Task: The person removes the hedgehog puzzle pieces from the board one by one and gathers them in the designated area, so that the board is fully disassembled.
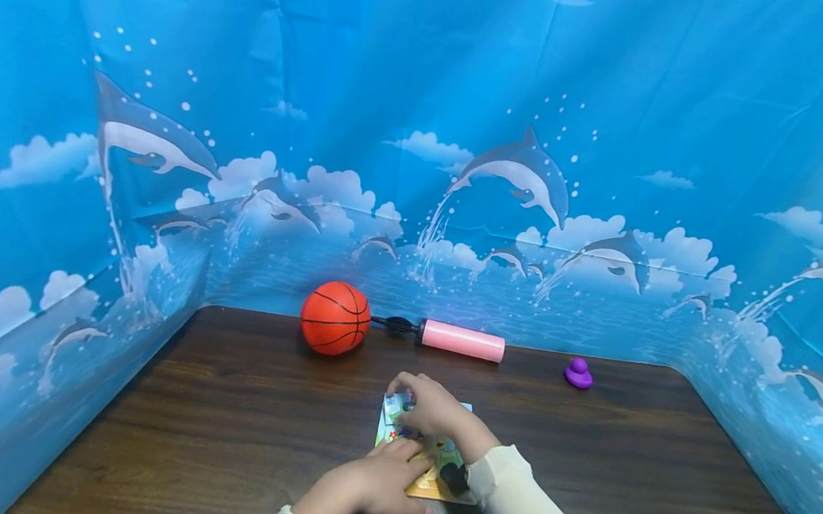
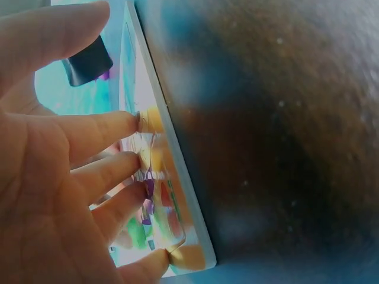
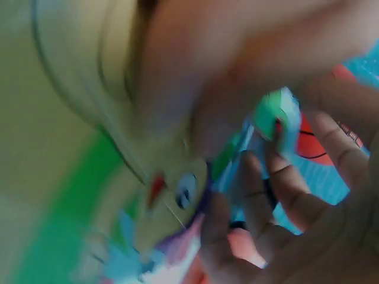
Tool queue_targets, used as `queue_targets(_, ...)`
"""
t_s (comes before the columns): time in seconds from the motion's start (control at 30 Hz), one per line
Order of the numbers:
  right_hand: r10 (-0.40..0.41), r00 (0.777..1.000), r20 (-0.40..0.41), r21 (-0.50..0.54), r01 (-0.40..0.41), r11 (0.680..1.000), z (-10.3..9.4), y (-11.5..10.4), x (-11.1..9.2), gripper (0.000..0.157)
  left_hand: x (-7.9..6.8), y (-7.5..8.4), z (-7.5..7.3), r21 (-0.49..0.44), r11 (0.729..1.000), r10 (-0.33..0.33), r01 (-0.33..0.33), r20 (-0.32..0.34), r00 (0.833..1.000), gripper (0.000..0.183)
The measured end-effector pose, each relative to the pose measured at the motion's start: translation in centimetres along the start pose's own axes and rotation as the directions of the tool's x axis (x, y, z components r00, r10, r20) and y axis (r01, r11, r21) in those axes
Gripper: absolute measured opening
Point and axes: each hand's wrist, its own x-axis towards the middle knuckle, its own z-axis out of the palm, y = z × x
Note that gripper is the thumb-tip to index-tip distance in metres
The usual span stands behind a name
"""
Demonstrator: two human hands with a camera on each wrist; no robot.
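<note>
A flat, colourful cartoon-picture board lies on the table under both hands. My left hand rests on its near left part, and in the left wrist view the fingertips touch the printed face with the fingers nearly straight. Over the upper part of the board is my right hand, its fingers bent. Between its thumb and a finger, the right wrist view shows a small green-and-white piece, blurred. Much of the board is hidden by the hands.
Behind the board, an orange basketball and a pink hand pump lie near the back edge of the wooden table. A purple rubber duck is at the right. A blue dolphin-print curtain surrounds the table.
</note>
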Motion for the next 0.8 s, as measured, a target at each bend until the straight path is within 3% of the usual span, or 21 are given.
queue_targets(0.1,0.023,0.997,-0.08,0.096,-0.015,0.995,0.2,0.5,-0.4,0.023,0.2,0.1,0.1,0.002,1.0,0.009,-0.009,-0.005,1.0,0.063)
queue_targets(0.17,0.074,0.989,-0.128,0.214,-0.046,0.976,0.2,1.2,-0.7,0.022,0.3,0.2,0.2,0.008,1.0,0.012,-0.012,-0.012,1.0,0.064)
queue_targets(0.3,0.219,0.958,-0.185,0.46,-0.112,0.881,-0.8,4.0,-1.6,0.022,0.6,0.4,0.4,-0.015,1.0,0.003,-0.003,-0.004,1.0,0.065)
queue_targets(0.4,0.342,0.918,-0.202,0.575,-0.171,0.8,-2.5,7.0,-2.9,0.024,0.8,0.2,0.5,-0.041,0.999,-0.006,0.007,0.011,1.0,0.065)
queue_targets(0.53,0.476,0.849,-0.23,0.644,-0.234,0.729,-5.0,11.0,-5.5,0.025,0.7,-0.1,0.7,-0.043,0.999,-0.015,0.015,0.013,1.0,0.066)
queue_targets(0.67,0.559,0.786,-0.264,0.666,-0.271,0.695,-6.6,13.8,-7.9,0.024,0.5,-0.3,0.6,-0.052,0.998,-0.021,0.021,0.009,1.0,0.066)
queue_targets(0.73,0.572,0.774,-0.272,0.662,-0.281,0.695,-7.0,14.6,-8.7,0.024,0.5,-0.4,0.5,-0.058,0.998,-0.021,0.022,0.008,1.0,0.066)
queue_targets(0.8,0.565,0.776,-0.28,0.651,-0.278,0.706,-7.2,15.0,-9.3,0.025,0.4,-0.4,0.5,-0.066,0.998,-0.02,0.021,0.007,1.0,0.066)
